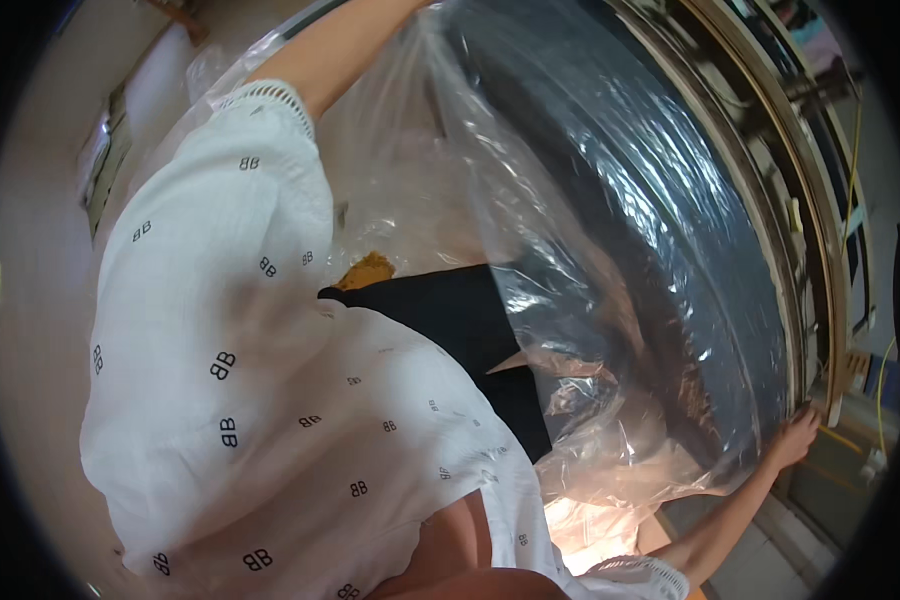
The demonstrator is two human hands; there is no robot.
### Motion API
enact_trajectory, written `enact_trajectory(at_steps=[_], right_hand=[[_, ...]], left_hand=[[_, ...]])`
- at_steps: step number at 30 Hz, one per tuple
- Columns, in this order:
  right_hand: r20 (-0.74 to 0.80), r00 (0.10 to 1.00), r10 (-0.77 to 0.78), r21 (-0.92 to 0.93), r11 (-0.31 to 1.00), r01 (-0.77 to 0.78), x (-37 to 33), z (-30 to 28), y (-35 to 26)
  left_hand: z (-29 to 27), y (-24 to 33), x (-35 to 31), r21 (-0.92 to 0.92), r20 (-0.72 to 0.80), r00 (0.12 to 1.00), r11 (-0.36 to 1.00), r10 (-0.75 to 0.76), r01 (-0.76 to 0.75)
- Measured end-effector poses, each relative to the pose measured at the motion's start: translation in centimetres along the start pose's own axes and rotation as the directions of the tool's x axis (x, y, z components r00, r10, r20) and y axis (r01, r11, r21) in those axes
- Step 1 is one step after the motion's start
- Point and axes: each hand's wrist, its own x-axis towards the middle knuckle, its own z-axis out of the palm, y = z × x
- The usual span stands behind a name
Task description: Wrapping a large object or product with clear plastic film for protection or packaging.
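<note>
A wide sheet of clear plastic film [620, 250] drapes over a long dark surface [570, 70] and hangs down across my lap. Its shine and folds blur what lies under it. My left arm reaches along the film to the top edge, where the hand goes out of view. At the lower right, my right hand [795, 438] is by the front corner of the film, against the end of a pale rail [792, 350]. Its fingers are closed there, but what they hold is too small to tell.
Beyond the film run long curved-looking rails [815, 200] of a frame or machine bed. Yellow cords [855, 150] hang at the far right. A yellow-brown piece [367, 270] shows beside my black shorts [440, 310]. Pale floor [40, 400] lies to the left.
</note>
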Motion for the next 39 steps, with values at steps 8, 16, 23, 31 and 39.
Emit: enact_trajectory(at_steps=[8,16,23,31,39], right_hand=[[-0.154,0.742,-0.653,0.966,-0.256,-0.025,-4.2,-25.5,-36.6],[-0.206,0.762,-0.614,0.840,-0.510,-0.184,-8.2,-26.4,-61.2],[-0.380,-0.104,-0.919,0.786,-0.262,-0.561,-9.2,-31.1,-47.4],[0.625,0.448,-0.640,0.430,-0.197,-0.881,-17.2,-24.7,-4.6],[0.157,0.876,-0.456,0.936,-0.213,-0.279,-21.5,-24.3,-29.6]], left_hand=[[-6.3,-6.5,5.9,0.247,0.143,0.949,0.918,0.283,-0.311],[-1.7,-5.2,4.5,0.213,-0.338,0.847,0.910,0.410,-0.355],[-2.9,-5.2,3.9,0.402,-0.402,0.870,0.909,0.286,-0.113],[-1.9,-5.9,4.8,0.212,-0.355,0.873,0.938,0.335,-0.273],[-2.2,-8.5,6.2,0.369,-0.257,0.949,0.926,0.180,-0.076]])
